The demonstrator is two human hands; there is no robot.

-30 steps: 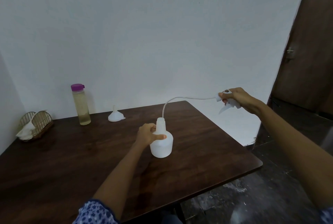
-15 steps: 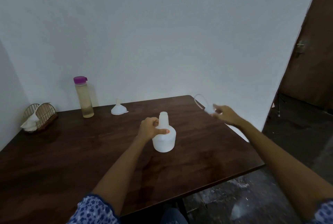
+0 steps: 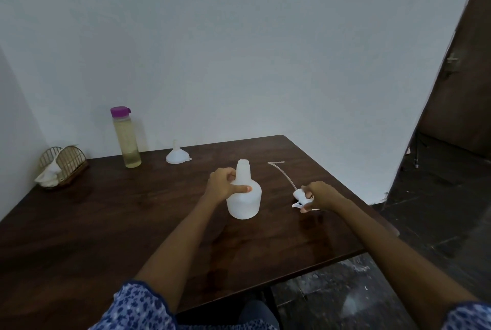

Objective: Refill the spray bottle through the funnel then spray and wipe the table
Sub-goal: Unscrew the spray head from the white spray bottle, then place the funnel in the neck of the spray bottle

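Observation:
A white spray bottle point(image 3: 244, 203) stands open-necked in the middle of the dark wooden table point(image 3: 106, 223). My left hand point(image 3: 224, 184) grips its neck and shoulder. To its right my right hand point(image 3: 320, 195) holds the white spray head point(image 3: 300, 196) down at the tabletop, with its thin dip tube point(image 3: 283, 174) lying across the wood toward the back. A white funnel point(image 3: 177, 155) sits upside down near the wall. Left of it stands a tall clear bottle point(image 3: 127, 138) with a purple cap and pale yellow liquid.
A wire holder with white napkins point(image 3: 59, 167) sits at the table's back left corner by the wall. The table's right edge drops to a dark floor point(image 3: 398, 289), and a brown door point(image 3: 462, 77) stands at the far right.
My right hand carried the spray head with its tube from up in the air at the right down to the table beside the bottle. My left hand kept its grip on the bottle.

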